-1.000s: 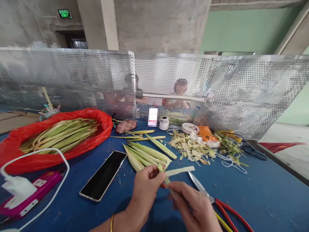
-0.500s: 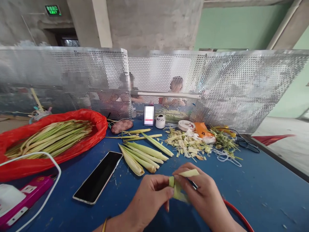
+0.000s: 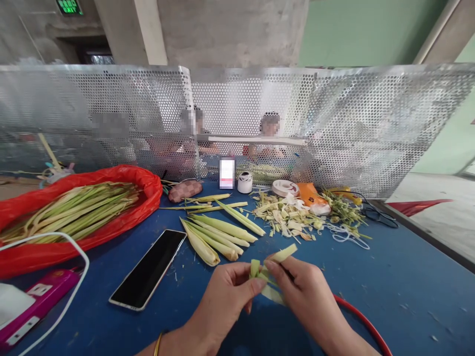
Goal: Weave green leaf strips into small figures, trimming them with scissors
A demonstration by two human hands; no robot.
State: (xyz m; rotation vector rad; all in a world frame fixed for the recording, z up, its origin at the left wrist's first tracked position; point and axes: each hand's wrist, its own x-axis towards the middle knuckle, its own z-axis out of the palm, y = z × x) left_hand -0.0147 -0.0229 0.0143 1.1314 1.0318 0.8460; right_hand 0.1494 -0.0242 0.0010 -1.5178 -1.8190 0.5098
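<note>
Over the near middle of the table, my left hand (image 3: 224, 294) is closed, thumb and fingers pinching a folded pale green leaf strip (image 3: 254, 268). A small loop of it stands up above the thumb. My right hand (image 3: 311, 289) is closed beside it, fingertips on the same leaf piece. One flat end (image 3: 285, 253) sticks out above the right fingers, and a wider pale part (image 3: 273, 294) hangs below between the hands. Whether this is one strip or several, I cannot tell. Just beyond lie several green-white leaf sheaths (image 3: 220, 230), fanned out on the blue table (image 3: 371, 277).
A black-screened phone (image 3: 148, 269) lies left of my hands. Farther left are a red bag (image 3: 146, 198) of long leaves, a magenta power strip (image 3: 40, 301) and a white cable. Leaf scraps (image 3: 285, 212), a tape roll (image 3: 285, 188) and a perforated metal screen (image 3: 237, 99) stand beyond. A red tube (image 3: 361, 319) curves at right.
The leaf strip has turned in my fingers: its small loop now stands taller above my left thumb, and the flat end lies farther left. The view has tilted slightly.
</note>
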